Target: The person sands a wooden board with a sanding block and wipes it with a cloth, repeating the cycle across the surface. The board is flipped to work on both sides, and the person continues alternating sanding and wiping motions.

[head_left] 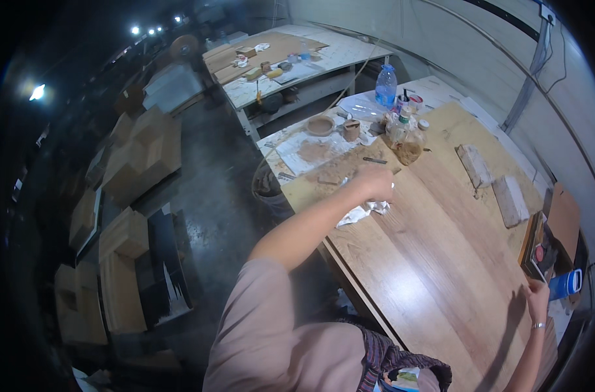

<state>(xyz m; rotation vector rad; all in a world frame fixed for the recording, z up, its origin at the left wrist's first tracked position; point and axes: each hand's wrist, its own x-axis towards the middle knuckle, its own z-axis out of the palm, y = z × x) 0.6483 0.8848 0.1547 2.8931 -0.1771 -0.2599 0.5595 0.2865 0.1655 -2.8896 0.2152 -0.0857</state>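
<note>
A wood-grain panel [402,261] lies across the bench in front of me. My left hand [374,183] is closed at its far left part, on a crumpled white cloth [363,213] that shows below and beside the fingers. A small dark tip juts out near the knuckles; I cannot make out what it is. My right hand [537,297] is at the panel's right edge, its visible fingers stretched out, between a blue-lidded container [564,285] and a dark flat stack [538,251]. A dark flat strip [374,160] lies beyond my left hand.
Bottles of brownish stuff [407,145], a clear blue-tinted water bottle [386,86], a round bowl [320,125] and a brown cup [351,130] stand at the back. Two pale blocks [474,166] lie at the right. Another workbench [350,49] stands beyond; wooden pieces [144,153] sit on the left floor.
</note>
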